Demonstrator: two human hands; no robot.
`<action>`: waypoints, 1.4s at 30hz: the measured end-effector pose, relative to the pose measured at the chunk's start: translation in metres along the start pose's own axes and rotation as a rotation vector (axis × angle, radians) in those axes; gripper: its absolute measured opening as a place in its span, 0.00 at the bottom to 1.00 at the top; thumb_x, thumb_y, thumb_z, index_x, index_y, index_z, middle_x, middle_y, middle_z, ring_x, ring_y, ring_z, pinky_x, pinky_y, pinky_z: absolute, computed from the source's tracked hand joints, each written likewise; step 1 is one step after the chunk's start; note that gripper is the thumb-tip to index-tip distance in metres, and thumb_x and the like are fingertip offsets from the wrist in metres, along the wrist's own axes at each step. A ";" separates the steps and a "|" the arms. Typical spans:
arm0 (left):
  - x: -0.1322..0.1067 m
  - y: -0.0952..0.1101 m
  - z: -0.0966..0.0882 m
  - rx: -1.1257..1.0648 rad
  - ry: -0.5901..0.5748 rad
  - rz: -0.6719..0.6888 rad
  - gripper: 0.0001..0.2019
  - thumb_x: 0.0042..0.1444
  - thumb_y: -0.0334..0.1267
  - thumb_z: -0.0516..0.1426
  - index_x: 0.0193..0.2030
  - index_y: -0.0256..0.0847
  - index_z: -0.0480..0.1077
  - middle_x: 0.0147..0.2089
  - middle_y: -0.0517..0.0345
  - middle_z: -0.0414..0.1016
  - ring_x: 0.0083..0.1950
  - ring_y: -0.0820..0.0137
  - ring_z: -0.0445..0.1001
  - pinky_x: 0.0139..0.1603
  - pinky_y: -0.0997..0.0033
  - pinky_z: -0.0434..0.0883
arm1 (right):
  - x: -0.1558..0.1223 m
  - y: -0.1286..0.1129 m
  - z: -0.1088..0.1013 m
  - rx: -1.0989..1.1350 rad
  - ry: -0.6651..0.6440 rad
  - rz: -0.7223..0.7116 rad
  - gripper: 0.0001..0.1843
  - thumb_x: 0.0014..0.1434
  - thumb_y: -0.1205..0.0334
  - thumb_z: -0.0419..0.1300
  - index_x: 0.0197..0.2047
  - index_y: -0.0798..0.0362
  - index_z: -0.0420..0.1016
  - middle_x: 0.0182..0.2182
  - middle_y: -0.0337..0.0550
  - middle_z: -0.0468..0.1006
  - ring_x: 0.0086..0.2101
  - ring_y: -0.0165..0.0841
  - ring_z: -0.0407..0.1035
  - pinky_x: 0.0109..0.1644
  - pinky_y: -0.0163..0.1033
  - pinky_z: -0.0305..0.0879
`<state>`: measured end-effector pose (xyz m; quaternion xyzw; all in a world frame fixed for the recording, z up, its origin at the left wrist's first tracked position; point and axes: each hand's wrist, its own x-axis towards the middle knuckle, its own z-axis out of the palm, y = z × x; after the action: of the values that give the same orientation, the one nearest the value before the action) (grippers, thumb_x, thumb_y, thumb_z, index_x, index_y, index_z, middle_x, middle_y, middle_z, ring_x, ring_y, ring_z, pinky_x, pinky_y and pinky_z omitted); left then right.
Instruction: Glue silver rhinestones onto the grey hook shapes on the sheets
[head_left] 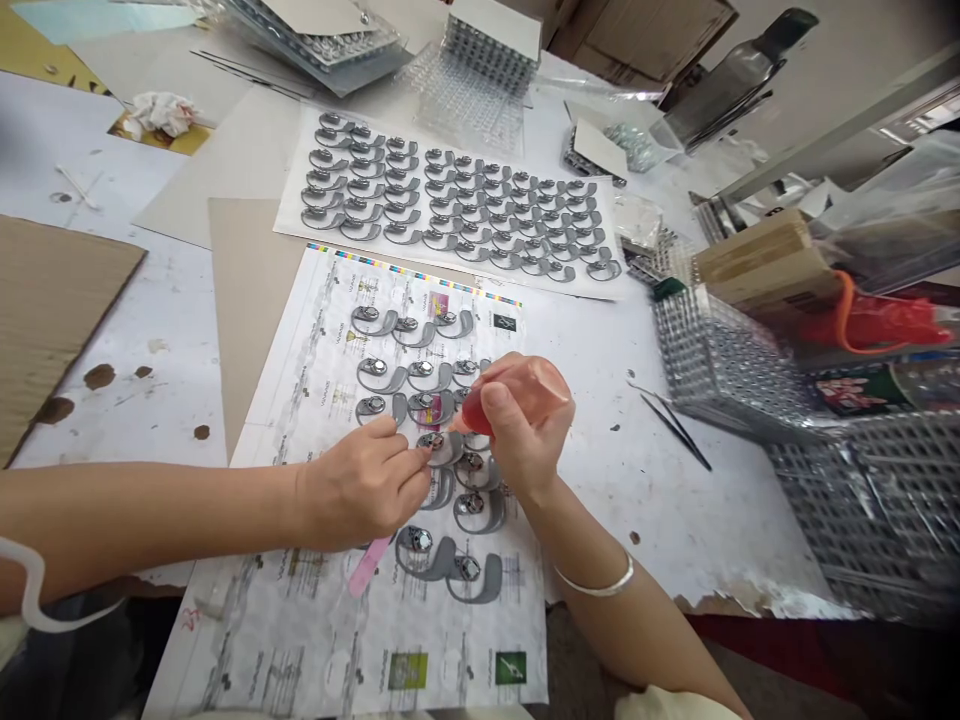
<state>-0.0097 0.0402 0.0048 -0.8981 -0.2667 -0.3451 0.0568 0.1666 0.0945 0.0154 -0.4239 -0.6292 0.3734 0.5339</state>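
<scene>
Left hand [360,487]: fingers [409,462] pinched on grey curved plastic piece [442,447], on white printed paper sheet [337,650], long axis roughly left-right, rounded head toward left hand (nearer). Right hand [529,420] clenched round translucent red rubber bulb [476,410], just beside piece (contact hidden).

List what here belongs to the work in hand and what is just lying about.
In use: left hand, fingertips on a grey hook-shaped piece; right hand holding a red rubber bulb; printed sheet under them.

Lying about: fine tweezers; pink strip; mesh tray; crumpled tissue; corrugated cardboard.
</scene>
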 end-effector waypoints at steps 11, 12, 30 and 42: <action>-0.004 0.005 0.005 0.059 0.037 0.054 0.09 0.53 0.22 0.57 0.24 0.32 0.69 0.26 0.50 0.75 0.22 0.72 0.62 0.23 0.68 0.59 | -0.002 -0.005 0.006 -0.108 -0.124 -0.116 0.14 0.57 0.59 0.60 0.21 0.51 0.71 0.17 0.37 0.71 0.26 0.31 0.67 0.33 0.40 0.65; -0.004 0.005 0.005 0.065 0.045 0.061 0.09 0.53 0.22 0.57 0.24 0.32 0.69 0.26 0.50 0.75 0.22 0.72 0.62 0.23 0.68 0.59 | -0.002 -0.005 0.006 -0.118 -0.131 -0.111 0.14 0.57 0.58 0.60 0.21 0.51 0.71 0.17 0.37 0.71 0.26 0.31 0.67 0.33 0.41 0.65; -0.001 0.006 0.000 0.050 0.056 0.117 0.07 0.53 0.22 0.58 0.25 0.31 0.71 0.27 0.49 0.75 0.22 0.72 0.63 0.23 0.69 0.61 | 0.000 -0.003 0.002 -0.016 -0.007 -0.102 0.13 0.55 0.55 0.61 0.23 0.50 0.67 0.20 0.37 0.69 0.25 0.31 0.66 0.32 0.41 0.66; 0.000 0.004 -0.004 -0.023 0.018 0.084 0.10 0.55 0.22 0.55 0.24 0.33 0.68 0.27 0.50 0.75 0.22 0.72 0.64 0.24 0.69 0.61 | 0.003 -0.005 0.002 0.020 0.068 -0.107 0.15 0.55 0.53 0.61 0.21 0.49 0.67 0.18 0.37 0.67 0.25 0.32 0.66 0.30 0.41 0.65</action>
<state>-0.0100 0.0353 0.0079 -0.9058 -0.2244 -0.3536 0.0633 0.1639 0.0958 0.0208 -0.3966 -0.6286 0.3361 0.5784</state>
